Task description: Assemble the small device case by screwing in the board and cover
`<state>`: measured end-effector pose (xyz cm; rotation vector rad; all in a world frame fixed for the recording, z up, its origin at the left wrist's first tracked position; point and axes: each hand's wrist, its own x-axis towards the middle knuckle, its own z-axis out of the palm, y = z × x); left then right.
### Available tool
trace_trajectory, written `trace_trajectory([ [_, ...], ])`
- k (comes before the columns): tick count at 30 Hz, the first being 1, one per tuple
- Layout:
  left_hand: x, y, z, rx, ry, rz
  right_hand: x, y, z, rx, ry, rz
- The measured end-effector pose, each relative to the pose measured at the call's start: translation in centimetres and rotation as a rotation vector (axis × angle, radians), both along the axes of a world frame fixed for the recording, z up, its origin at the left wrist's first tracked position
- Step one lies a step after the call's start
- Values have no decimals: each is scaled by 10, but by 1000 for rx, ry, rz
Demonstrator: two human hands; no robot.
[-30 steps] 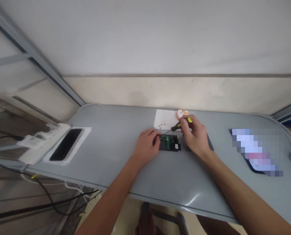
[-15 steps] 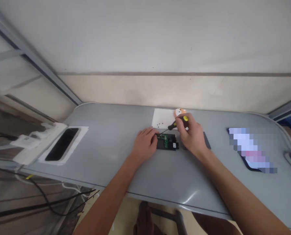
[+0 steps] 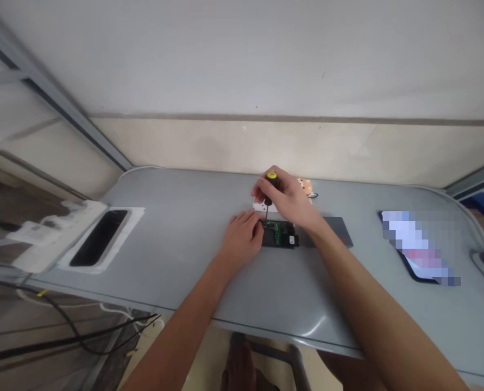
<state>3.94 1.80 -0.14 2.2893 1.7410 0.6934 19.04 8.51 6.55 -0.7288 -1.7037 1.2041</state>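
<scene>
An opened phone, a black frame with a green circuit board showing, lies flat on the grey table. My left hand steadies its left end, fingers curled over the edge, covering that part. In my right hand is a screwdriver with a black and yellow handle. It stands nearly upright, its shaft pointing down at the upper left corner of the board, close to my left fingertips. Whether the tip sits in a screw is too small to tell. Behind, a white sheet with tiny dark screws is partly hidden by my right hand.
A dark flat panel lies right of the opened phone, partly under my right forearm. An orange and white trinket is at the back. Another phone lies right; a black phone and a white power strip are left.
My right hand has moved left and swung the screwdriver from a slant to nearly upright over the board. The trinket and dark panel show more. My left hand keeps its place.
</scene>
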Motion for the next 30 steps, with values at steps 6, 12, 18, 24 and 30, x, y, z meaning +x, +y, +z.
trace_trajectory([
  [6, -2, 0, -1, -3, -6, -6, -6, -4, -24, -8, 183, -118],
  [12, 0, -1, 0, -9, -20, 4, -10, -8, -24, -56, 207, -208],
  [18, 0, -2, -1, 8, -46, -17, -7, -9, -24, -21, 256, -168],
  [24, -2, -1, -4, 19, -30, -17, -8, -8, -23, -76, 346, -182],
  [30, -1, -1, -2, 24, -26, -22, -9, -8, -21, -63, 365, -161],
])
